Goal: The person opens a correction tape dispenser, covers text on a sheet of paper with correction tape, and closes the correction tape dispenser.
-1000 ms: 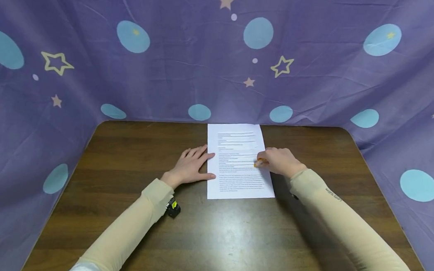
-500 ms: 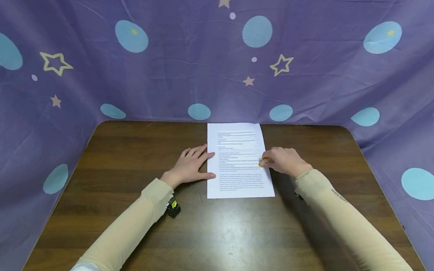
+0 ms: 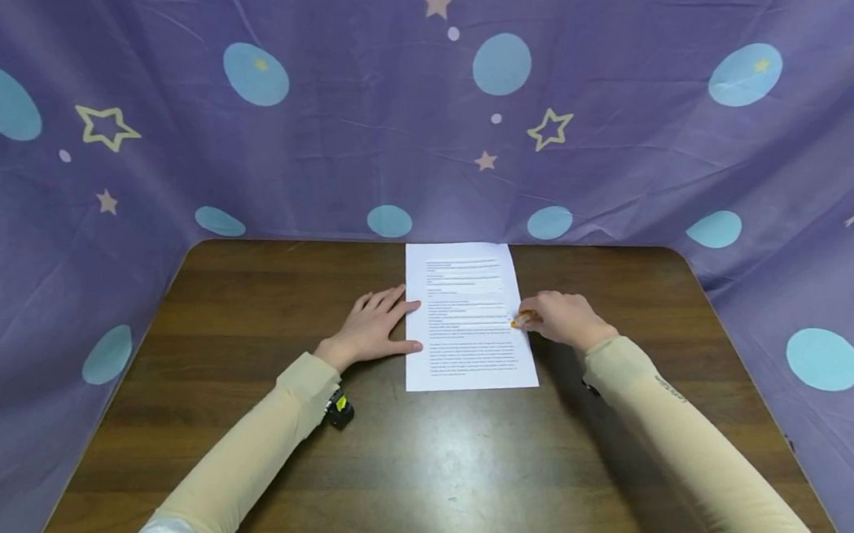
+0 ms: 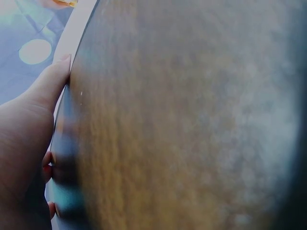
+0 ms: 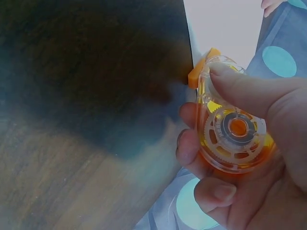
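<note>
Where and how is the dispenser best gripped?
Likely the wide, round body of the dispenser, thumb on one broad face, fingers on the other, coming from the right, behind its round end: the narrow orange tip points toward the paper and should stay free.

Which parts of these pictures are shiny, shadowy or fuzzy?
Head view: pale glare on the table, dark shadow beside the right sleeve; left wrist view: table badly blurred, hazy toward the right; right wrist view: paper washed out white, table soft and partly shadowed, orange-and-clear dispenser fairly crisp.
</note>
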Demonstrator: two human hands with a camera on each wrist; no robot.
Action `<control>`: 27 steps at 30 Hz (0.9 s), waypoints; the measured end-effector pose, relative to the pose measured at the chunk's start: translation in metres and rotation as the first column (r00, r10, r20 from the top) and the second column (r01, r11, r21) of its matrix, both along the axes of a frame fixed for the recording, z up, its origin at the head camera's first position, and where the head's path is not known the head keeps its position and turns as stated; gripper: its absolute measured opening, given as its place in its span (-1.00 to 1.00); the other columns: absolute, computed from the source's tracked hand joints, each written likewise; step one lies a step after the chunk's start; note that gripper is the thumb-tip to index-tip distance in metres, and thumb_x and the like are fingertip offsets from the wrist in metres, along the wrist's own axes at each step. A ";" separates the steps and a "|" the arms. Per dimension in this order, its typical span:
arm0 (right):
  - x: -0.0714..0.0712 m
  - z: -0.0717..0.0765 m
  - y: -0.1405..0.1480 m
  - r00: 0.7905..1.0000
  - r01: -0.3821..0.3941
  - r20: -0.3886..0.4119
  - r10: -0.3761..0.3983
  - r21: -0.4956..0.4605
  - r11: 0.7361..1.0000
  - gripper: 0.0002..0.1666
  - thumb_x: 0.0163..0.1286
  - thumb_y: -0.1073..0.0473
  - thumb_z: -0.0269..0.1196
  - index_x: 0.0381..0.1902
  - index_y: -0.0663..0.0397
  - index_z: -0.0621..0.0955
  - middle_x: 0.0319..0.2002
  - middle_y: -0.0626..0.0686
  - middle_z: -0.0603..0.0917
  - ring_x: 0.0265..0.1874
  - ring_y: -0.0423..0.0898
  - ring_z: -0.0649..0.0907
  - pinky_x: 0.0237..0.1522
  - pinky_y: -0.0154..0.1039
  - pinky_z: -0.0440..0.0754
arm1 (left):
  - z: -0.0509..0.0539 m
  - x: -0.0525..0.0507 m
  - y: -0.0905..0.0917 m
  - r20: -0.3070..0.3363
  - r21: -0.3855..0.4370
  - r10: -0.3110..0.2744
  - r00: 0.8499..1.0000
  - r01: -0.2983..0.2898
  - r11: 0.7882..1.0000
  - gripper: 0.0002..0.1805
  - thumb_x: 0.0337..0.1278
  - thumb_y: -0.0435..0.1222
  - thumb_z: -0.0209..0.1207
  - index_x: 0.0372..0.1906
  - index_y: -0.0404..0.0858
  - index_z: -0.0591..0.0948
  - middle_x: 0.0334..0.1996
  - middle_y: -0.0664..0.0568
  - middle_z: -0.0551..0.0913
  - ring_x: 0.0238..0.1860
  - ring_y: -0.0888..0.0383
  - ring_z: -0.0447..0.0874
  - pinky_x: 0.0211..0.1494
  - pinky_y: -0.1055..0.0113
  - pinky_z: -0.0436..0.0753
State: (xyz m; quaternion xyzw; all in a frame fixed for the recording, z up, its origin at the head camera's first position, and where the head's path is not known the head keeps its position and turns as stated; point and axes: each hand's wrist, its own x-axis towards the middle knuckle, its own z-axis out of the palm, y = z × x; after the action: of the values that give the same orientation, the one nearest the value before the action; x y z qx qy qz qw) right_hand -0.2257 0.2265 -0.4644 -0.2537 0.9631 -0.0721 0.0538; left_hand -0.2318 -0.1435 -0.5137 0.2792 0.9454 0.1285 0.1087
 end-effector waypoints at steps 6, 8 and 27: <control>0.000 -0.001 0.000 1.000 0.005 0.013 -0.004 -0.005 1.000 -0.89 0.35 0.18 0.46 -0.17 -0.07 0.76 -0.32 -0.07 0.74 -0.40 -0.10 0.65 -0.45 -0.06 0.61 | 0.002 0.002 -0.002 -0.006 0.008 -0.005 1.000 0.005 1.000 -0.03 0.29 0.33 0.18 0.65 -0.05 0.24 0.68 -0.19 -0.03 0.62 -0.22 0.01 0.57 -0.27 0.01; 0.000 -0.001 0.000 1.000 0.004 0.024 -0.004 -0.009 1.000 -0.91 0.36 0.17 0.45 -0.19 -0.06 0.75 -0.37 -0.09 0.71 -0.42 -0.12 0.61 -0.47 -0.09 0.58 | 0.003 0.002 -0.002 -0.007 0.002 -0.008 1.000 0.008 1.000 -0.03 0.30 0.33 0.17 0.66 -0.05 0.23 0.68 -0.19 -0.03 0.63 -0.22 0.01 0.57 -0.27 0.01; 0.004 0.005 -0.026 0.997 -0.081 0.009 0.082 -0.064 0.995 -0.87 0.36 0.03 0.47 -0.25 -0.12 0.74 -0.45 -0.11 0.64 -0.46 -0.16 0.59 -0.50 -0.12 0.53 | 0.006 0.003 0.001 0.002 -0.006 -0.012 1.000 0.012 1.000 0.02 0.26 0.36 0.19 0.67 -0.05 0.20 0.69 -0.18 -0.06 0.65 -0.20 -0.03 0.59 -0.26 -0.04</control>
State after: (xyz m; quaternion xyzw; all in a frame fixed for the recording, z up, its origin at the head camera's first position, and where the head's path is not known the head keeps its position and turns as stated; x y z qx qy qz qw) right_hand -0.2218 0.2005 -0.4596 -0.2939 0.9488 -0.1021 0.0540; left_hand -0.2283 -0.1428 -0.5081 0.2846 0.9439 0.1252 0.1113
